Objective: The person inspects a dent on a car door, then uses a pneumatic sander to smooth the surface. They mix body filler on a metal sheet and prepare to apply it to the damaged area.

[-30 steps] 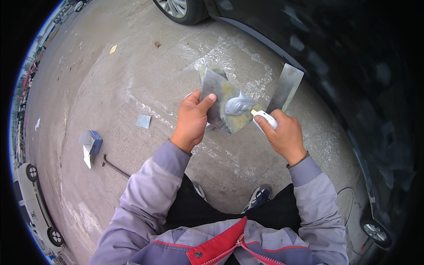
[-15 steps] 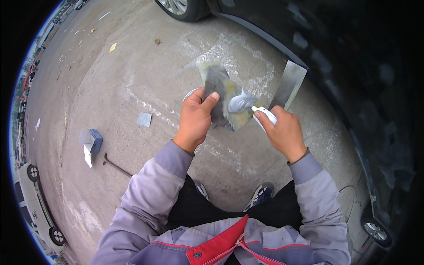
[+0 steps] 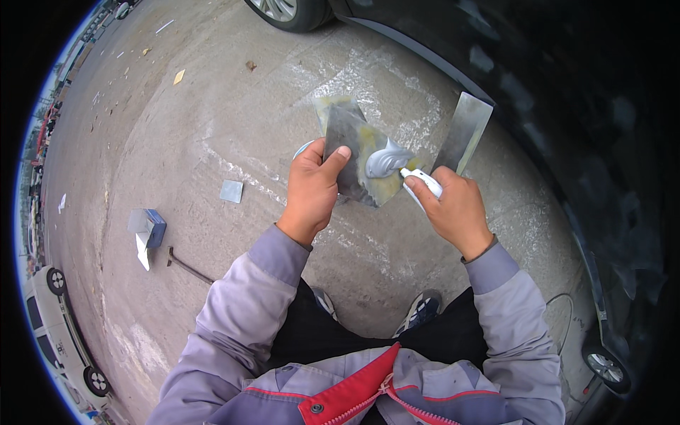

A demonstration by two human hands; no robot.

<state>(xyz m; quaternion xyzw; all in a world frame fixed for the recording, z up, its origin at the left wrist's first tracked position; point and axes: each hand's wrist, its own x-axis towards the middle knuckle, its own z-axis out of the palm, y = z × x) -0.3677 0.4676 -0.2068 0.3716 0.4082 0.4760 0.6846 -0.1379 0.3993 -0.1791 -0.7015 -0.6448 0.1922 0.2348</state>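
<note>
My left hand (image 3: 309, 190) is closed on a dark metal plate (image 3: 344, 134) with yellowish stains, its thumb lying on top. A mound of grey putty (image 3: 384, 163) sits on the plate's right part. Behind the plate's far edge shows another yellow-stained piece (image 3: 327, 106), mostly hidden. Closed too, my right hand (image 3: 459, 214) grips a small white tube (image 3: 427, 184), its nozzle right at the putty's edge. A wide, flat metal scraper (image 3: 466, 127) sticks up beyond the same hand; its lower end is hidden by the fingers.
A dark car body (image 3: 538, 120) with dull patches runs along the right. On the concrete floor lie a small pale square (image 3: 231, 190), an opened blue-and-white box (image 3: 148, 230) and a thin metal bar (image 3: 190, 268). At far left stands a white car (image 3: 64, 340).
Both hands keep their hold, with the tube's nozzle still beside the putty. Only a very slight shift of the whole view shows.
</note>
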